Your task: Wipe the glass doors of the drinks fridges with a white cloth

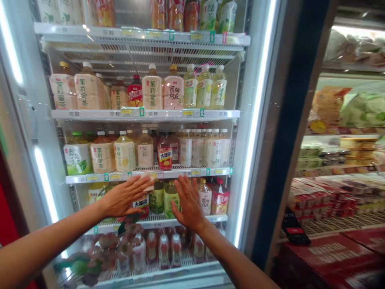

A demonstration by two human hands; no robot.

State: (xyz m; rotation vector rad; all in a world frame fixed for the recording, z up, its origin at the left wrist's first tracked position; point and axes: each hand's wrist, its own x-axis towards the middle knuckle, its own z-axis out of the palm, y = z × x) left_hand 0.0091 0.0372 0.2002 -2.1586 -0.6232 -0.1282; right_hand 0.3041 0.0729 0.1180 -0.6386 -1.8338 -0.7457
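Note:
Both my hands are raised in front of a lit drinks fridge (255,104), and faint reflections suggest a glass door between them and the bottles. My left hand (126,197) is flat with its fingers stretched to the right, over a white folded cloth or tissue (148,182) that shows at the fingertips. My right hand (189,202) is spread, palm forward and fingers up, with nothing visible in it. It appears to rest against the glass, though contact is hard to tell. Behind the hands stand tea bottles (172,200), partly hidden, below a shelf edge (168,174).
Bottled teas (152,88) fill several shelves. A bright light strip (255,120) runs down the frame. To the right, an open chiller holds packaged goods (331,196), with a dark phone-like object (294,228) and red boxes (337,257) in front.

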